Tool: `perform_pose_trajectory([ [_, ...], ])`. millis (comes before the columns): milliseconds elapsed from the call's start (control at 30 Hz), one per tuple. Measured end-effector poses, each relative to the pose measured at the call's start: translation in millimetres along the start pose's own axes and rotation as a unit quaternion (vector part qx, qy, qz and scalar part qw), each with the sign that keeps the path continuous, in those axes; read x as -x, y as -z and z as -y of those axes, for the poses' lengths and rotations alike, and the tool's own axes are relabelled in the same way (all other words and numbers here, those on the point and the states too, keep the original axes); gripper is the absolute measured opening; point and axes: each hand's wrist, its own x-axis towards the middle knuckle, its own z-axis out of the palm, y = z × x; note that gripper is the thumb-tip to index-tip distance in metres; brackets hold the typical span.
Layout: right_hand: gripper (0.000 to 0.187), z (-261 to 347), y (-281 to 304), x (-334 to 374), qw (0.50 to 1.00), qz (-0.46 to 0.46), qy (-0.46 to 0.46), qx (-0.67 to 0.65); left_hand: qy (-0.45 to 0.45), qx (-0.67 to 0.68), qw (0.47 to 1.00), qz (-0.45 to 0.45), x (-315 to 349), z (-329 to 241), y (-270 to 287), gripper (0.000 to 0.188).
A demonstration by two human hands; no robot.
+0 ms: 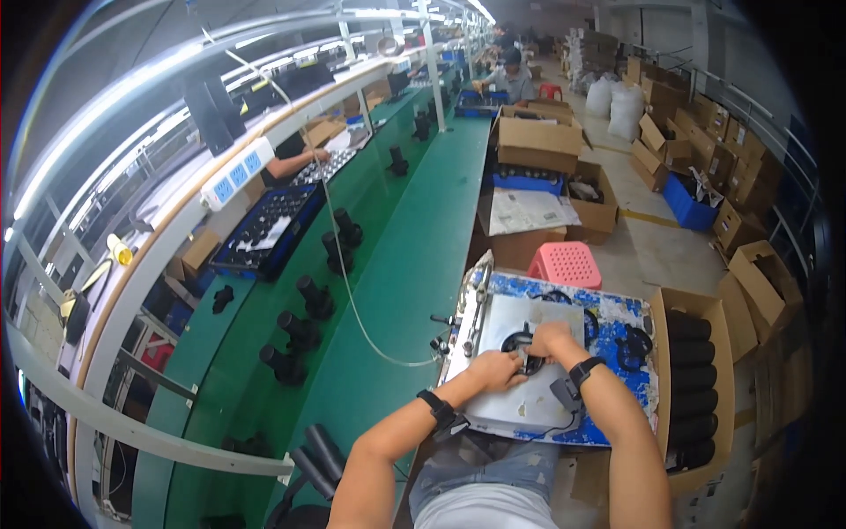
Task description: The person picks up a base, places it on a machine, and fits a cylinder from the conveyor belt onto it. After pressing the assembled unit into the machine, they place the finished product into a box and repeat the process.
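Two hands on one black part; clock directions taken from that part, 12 pointing away from the person.

Progress, judged from this view only: work on the part looks under way, not finished, since both hands are busy at it and it lies on the metal plate. Other black parts lie loose on the blue board at 3 o'clock; whether they are done or waiting, cannot tell. The carton at 3 to 4 o'clock holds a column of black cylinders; their link to this part is unclear. Upright black pieces stand in a row along the green line at 9 to 10 o'clock, well apart from the hands.

Position: part sits between the hands, partly covered by them. Left hand at 7 to 8 o'clock, palm down, fingers reaching over the near edge, set close together. Right hand at 3 o'clock, fingers curled narrow toward the part. Fingertips too small and overlapped to read; cannot tell whether either hand grips the part or merely presses it
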Motion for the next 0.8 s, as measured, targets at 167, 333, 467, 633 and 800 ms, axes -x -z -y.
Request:
perform_pose_trajectory([
  [167,0.038,4.5,5.8,3.6,0.999,0.032,0.016,-0.019,0.048,0.006,0.996,-0.081,12.6,-5.2,-17.8,0.041],
  [333,0.047,-11.5,-28.3,-19.0,0.984,-0.163,0.057,0.034,0.079,0.028,0.993,-0.089,9.4,-2.7,-33.3,0.043],
  [467,0.071,-42.0,-41.4,-25.6,0.943,-0.308,0.115,0.053,0.061,0.037,0.974,-0.215,2.7,-7.7,-52.6,0.035],
  [633,0.035,-80.9,-74.1,4.9,0.881,-0.091,0.223,-0.407,0.192,0.175,0.838,-0.479,129.9,-35.0,-41.0,0.025],
  [800,0.023,-74.4,-117.8,30.9,0.799,-0.19,0.267,-0.505,0.654,-0.126,0.656,-0.355,316.1,-11.4,-27.8,0.042],
])
